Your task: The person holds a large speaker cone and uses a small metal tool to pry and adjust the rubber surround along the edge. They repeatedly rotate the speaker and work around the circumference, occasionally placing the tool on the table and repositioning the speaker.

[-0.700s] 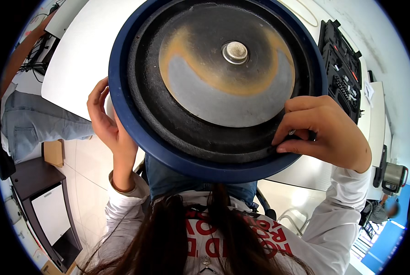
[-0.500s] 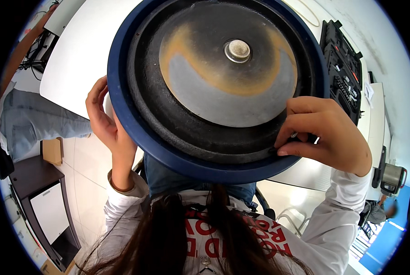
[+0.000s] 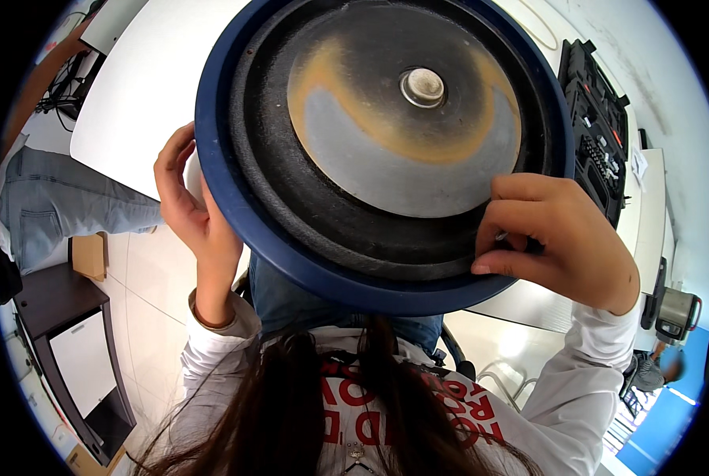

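A large round appliance, like the heating base of an electric cooker, fills the upper middle of the head view, tilted over my lap. It has a dark blue rim [image 3: 211, 178], a black ring inside, and a grey metal plate [image 3: 402, 186] with a brownish heat mark. A round silvery button [image 3: 423, 87] sits at the plate's middle. My left hand [image 3: 189, 198] grips the rim from its left side, some fingers hidden behind it. My right hand [image 3: 549, 234] is closed in a pinch over the black ring at the near right; a small metallic glint shows between its fingers, too little to name.
A white table [image 3: 156, 87] lies beneath and behind the appliance. An opened black tool case [image 3: 596, 135] rests at the right. At the left stand a dark cabinet [image 3: 57, 305] and a person in jeans [image 3: 76, 198]. A metal pot-like appliance [image 3: 676, 313] is at the far right.
The appliance has shifted slightly to the right and tilted a little. My left hand has moved right with the rim; my right hand stays pinched near the same part of the ring.
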Tool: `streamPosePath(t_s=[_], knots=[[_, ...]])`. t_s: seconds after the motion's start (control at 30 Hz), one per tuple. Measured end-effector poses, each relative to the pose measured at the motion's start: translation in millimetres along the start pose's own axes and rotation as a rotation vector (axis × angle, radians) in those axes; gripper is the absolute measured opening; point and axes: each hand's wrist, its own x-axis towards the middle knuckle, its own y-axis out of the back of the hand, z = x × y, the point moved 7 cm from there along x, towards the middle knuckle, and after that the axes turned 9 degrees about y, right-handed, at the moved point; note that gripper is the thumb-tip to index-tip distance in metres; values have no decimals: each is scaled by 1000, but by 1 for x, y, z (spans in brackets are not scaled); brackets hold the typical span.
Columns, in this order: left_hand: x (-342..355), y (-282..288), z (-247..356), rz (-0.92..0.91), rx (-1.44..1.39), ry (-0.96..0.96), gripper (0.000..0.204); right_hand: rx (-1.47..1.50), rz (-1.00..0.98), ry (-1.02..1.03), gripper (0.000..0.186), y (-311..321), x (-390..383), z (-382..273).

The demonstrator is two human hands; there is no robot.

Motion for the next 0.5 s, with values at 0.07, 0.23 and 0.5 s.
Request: streamPosePath(t_s=[0.07, 0.23, 0.5], knots=[[-1, 0, -1, 6, 11, 3, 37, -1, 11, -16, 17, -2, -1, 0], [0, 0, 1, -2, 13, 17, 37, 97, 12, -47, 17, -4, -3, 3], [0, 0, 1, -8, 23, 3, 36, 147, -35, -34, 17, -7, -2, 7]])
